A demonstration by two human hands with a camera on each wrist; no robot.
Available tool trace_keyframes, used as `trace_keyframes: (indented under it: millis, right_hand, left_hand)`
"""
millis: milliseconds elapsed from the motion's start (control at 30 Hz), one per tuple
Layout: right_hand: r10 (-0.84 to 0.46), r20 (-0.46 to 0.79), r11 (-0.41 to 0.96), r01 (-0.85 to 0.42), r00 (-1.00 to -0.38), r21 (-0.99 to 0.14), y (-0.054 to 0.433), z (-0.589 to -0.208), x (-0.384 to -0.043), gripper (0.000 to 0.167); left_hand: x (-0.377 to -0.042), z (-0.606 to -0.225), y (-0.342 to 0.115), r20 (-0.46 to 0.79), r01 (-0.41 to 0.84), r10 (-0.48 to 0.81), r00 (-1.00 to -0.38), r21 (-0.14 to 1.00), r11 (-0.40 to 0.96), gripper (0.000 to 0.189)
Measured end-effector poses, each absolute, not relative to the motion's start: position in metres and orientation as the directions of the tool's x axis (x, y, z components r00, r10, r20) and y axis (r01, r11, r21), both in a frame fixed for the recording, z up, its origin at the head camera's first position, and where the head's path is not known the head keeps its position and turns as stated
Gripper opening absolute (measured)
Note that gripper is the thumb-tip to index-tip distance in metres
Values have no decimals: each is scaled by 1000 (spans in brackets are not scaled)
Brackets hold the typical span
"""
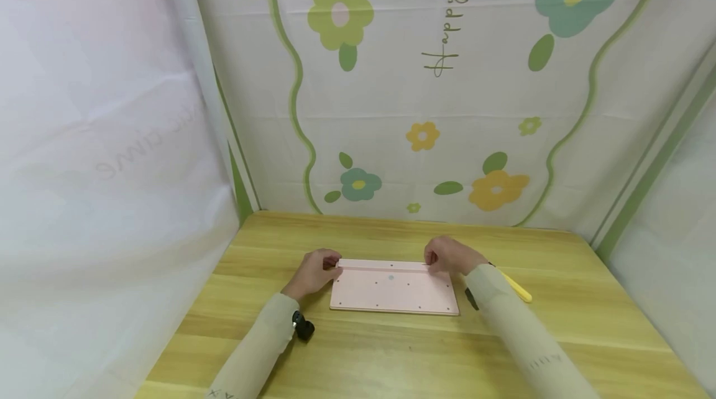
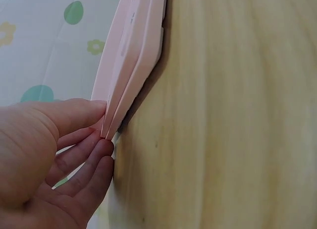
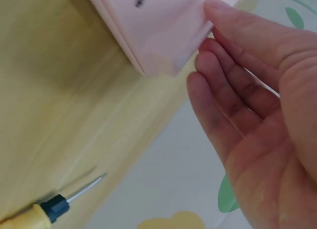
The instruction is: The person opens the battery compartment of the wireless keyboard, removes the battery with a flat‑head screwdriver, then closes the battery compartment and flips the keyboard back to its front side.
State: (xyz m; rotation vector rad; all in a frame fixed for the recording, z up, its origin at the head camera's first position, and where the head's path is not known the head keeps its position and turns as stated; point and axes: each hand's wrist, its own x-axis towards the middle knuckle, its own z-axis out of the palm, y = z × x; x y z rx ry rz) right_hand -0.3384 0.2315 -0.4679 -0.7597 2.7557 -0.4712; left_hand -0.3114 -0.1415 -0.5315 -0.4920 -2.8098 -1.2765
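Observation:
A pink keyboard [image 1: 391, 294] lies on the wooden table with its underside up, small dark screws or screw holes dotted across it. My left hand [image 1: 313, 271] pinches its far left corner; in the left wrist view, the thumb presses the upper face while the fingers curl at the edge, and parts of what look like keys show underneath. At the far edge near the right corner, my right hand [image 1: 455, 256] grips the keyboard between thumb and fingers. In the right wrist view, the thumb rests on the back panel and the fingertips sit behind the edge.
A screwdriver [image 3: 37, 218] with a yellow handle and black collar lies on the table [image 1: 358, 355] to the right of the right hand. White cloth walls [image 1: 391, 94] with printed flowers enclose the table at the back and sides.

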Motion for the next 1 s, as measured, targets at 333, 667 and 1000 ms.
trace_keyframes:
  millis: [333, 667, 1000]
  right_hand:
    - [-480, -238, 834, -355, -845, -421, 221, -452, -348, 13]
    - [-346, -342, 896, -199, -874, -397, 217, -451, -357, 16]
    - [-343, -366, 913, -216, -865, -346, 216, -453, -366, 17]
  left_hand:
    - [-311, -530, -143, 154, 298, 279, -948, 739, 604, 27]
    - [-311, -531, -141, 155, 301, 286, -946, 748, 592, 26]
    - [-314, -532, -143, 143, 295, 286, -947, 736, 609, 27]
